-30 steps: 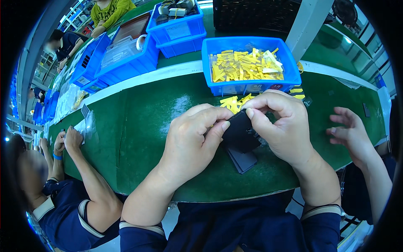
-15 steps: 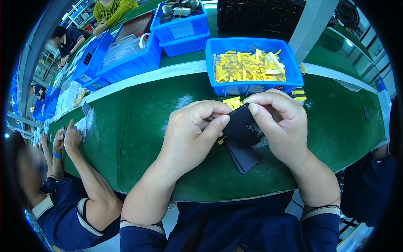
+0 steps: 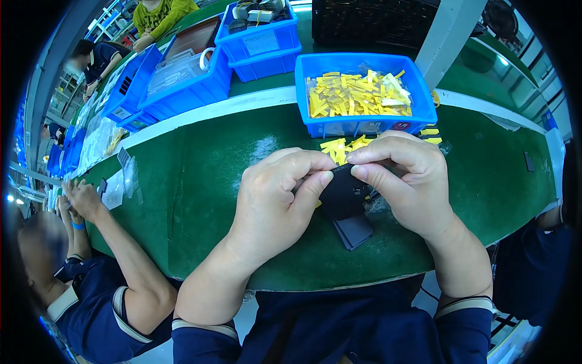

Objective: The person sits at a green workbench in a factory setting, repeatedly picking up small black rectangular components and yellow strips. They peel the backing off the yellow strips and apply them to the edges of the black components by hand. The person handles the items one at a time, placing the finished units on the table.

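Observation:
A thin black plate with small cutouts near its right side hangs tilted between my hands. My left hand pinches its upper left edge between thumb and forefinger. At the upper right edge, my right hand grips the plate the same way, its thumb close to the left one. Beneath the plate, a few dark flat pieces lie stacked on the green table. Loose yellow strips are heaped just beyond my fingertips. My fingers hide part of the plate's top edge.
A blue bin full of yellow strips stands behind my hands, beside a grey post. More blue bins are at the back left. A co-worker's hand works at the left. A small dark piece lies far right.
The plate has turned a little, and both thumbs have come closer together along its top edge. My right fingertips have shifted left and down. The co-worker's hand at the left has moved further left.

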### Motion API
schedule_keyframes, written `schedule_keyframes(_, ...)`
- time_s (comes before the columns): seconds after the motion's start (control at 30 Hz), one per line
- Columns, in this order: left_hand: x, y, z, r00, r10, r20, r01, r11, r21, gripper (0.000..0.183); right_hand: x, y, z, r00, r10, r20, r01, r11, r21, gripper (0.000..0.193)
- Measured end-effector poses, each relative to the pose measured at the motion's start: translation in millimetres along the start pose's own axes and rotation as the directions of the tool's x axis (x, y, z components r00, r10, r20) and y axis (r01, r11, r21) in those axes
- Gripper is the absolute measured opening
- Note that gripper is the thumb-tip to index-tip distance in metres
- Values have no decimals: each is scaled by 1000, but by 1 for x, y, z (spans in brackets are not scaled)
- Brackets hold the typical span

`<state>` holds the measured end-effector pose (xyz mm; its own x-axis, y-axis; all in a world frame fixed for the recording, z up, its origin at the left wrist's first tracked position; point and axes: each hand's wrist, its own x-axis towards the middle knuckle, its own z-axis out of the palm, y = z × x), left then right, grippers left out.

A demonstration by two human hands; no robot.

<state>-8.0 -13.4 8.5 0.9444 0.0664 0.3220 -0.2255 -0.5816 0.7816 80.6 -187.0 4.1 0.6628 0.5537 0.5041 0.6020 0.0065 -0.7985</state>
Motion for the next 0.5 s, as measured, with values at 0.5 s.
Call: schedule_keyframes(0.5,4,-6,-1,994,-51,-94,50,999,-17,9,0,9,7,987,152,-59,-136,966,221,10)
